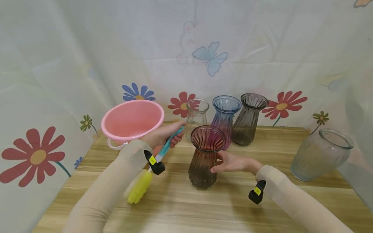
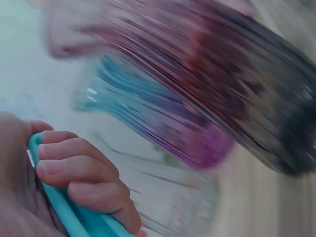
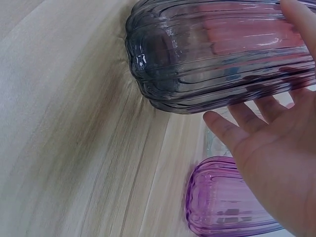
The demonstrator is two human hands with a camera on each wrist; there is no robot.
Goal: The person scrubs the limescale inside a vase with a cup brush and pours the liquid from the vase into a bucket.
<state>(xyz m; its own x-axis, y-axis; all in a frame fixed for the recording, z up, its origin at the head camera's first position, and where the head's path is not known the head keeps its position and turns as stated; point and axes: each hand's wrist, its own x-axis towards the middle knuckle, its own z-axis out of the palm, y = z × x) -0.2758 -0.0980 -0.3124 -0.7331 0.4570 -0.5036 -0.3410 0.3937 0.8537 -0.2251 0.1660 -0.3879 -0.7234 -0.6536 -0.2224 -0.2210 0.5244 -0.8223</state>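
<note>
My left hand (image 1: 164, 134) grips the teal handle (image 1: 169, 142) of a sponge brush, whose yellow head (image 1: 140, 187) points down over the table. In the left wrist view the fingers (image 2: 84, 168) curl round that handle. At the middle, a ribbed glass vase (image 1: 204, 161), reddish-brown above and grey below, stands upright. My right hand (image 1: 230, 162) holds its right side, thumb in front and fingers behind. The right wrist view shows the thumb and fingertips at the grey vase (image 3: 187, 59). Motion blurs the vase in the left wrist view.
Behind stand a clear vase (image 1: 196, 118), a blue-to-purple vase (image 1: 225, 113) and a grey vase (image 1: 247, 123). A frosted wide jar (image 1: 317, 158) leans at the right on the wooden table (image 1: 186, 210). A pink bucket (image 1: 132, 119) sits back left. Patterned cloth hangs behind.
</note>
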